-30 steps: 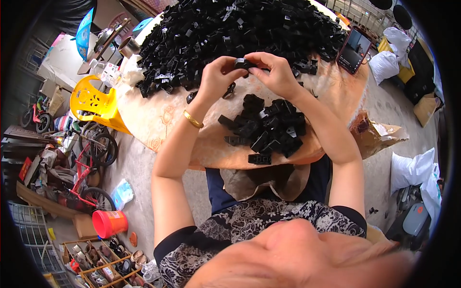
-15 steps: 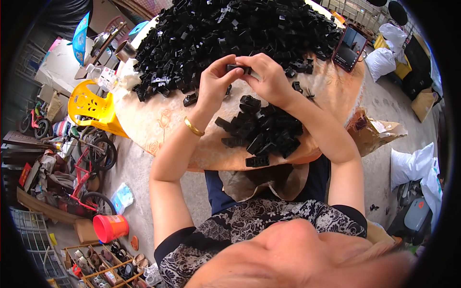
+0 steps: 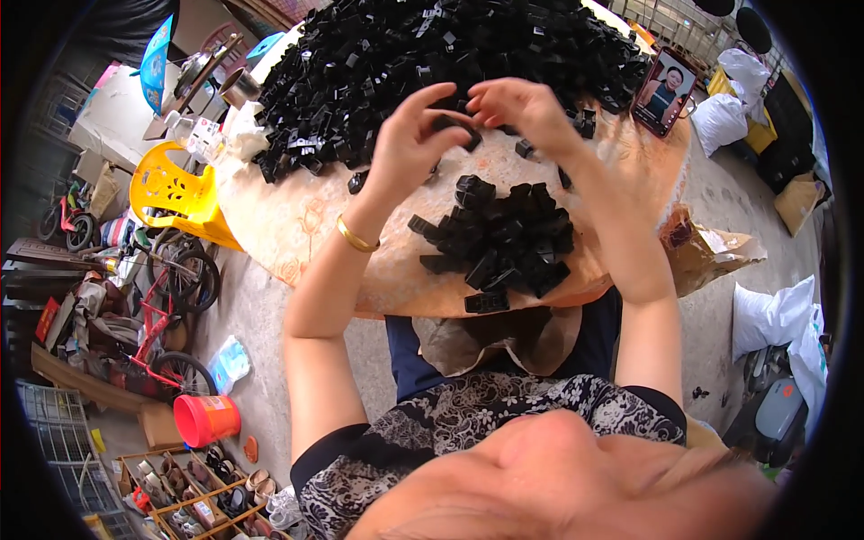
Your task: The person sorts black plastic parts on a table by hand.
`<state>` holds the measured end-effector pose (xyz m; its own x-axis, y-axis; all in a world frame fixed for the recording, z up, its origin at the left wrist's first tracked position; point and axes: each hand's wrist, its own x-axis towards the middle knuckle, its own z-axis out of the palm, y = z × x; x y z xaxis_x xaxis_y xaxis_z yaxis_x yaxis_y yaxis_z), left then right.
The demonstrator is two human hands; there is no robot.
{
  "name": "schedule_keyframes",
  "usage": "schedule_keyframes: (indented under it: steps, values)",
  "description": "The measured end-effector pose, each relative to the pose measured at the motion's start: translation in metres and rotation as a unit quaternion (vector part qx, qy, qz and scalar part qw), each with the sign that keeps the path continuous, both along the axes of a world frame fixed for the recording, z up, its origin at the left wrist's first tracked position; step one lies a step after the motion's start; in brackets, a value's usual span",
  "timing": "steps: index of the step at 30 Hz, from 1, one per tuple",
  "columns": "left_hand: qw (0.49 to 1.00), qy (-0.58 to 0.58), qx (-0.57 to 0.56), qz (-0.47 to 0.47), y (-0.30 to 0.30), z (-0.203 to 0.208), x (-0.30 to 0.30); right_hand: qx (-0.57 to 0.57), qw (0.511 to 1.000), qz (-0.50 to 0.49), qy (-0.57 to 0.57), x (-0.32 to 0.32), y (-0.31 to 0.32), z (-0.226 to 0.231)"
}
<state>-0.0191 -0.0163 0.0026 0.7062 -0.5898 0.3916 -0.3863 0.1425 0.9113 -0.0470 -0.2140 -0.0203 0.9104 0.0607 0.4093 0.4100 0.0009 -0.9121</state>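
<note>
1. While the left hand (image 3: 421,135) pinches a black piece (image 3: 461,132) between thumb and fingers, that piece sits above the table (image 3: 288,211), between the large heap and the small pile.
2. The right hand (image 3: 533,112) is just beside it, fingers bent and apart from the piece; the hand is blurred, so I cannot tell whether anything small is in its grip.
3. A gold-coloured bangle (image 3: 356,236) circles the left wrist.
4. Along the table's far edge spreads the large heap (image 3: 450,54) of black pieces, its near side close to both hands.
5. Between the forearms, toward the table's near edge, lies the small pile (image 3: 504,236) of similar pieces; one block (image 3: 486,301) lies nearest that edge.
6. By the table's right edge, toward its far corner, a phone (image 3: 664,93) stands tilted, its screen lit with a person's picture.
7. Beyond the left edge stands a yellow chair (image 3: 171,196); farther off, a red bucket (image 3: 207,420) rests on the floor (image 3: 256,360).
</note>
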Motion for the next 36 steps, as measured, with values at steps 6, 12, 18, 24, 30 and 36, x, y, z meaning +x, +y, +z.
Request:
schedule_keyframes:
  steps: [6,12,18,24,30,36]
  values:
    - [0.935,-0.155,0.219,-0.232,-0.004,-0.003,-0.027,-0.417,0.864,-0.261,-0.106,0.005,-0.027,-0.015]
    - [0.864,-0.420,0.237,0.145,-0.013,-0.037,0.032,-0.596,0.761,-0.255,-0.036,0.002,-0.011,-0.019]
    - [0.852,-0.380,0.315,0.171,-0.015,-0.049,0.064,-0.523,0.814,-0.251,-0.030,-0.003,-0.002,-0.017]
    - [0.835,-0.403,0.339,0.160,-0.011,-0.047,0.062,-0.126,0.986,-0.084,0.071,-0.006,-0.009,0.002]
    - [0.980,-0.034,0.135,0.140,-0.007,-0.032,0.055,0.034,0.995,0.013,0.090,-0.007,0.000,0.003]
    - [0.982,0.185,-0.010,0.038,-0.006,-0.025,0.032,0.001,0.999,-0.048,0.004,-0.013,0.018,0.000]
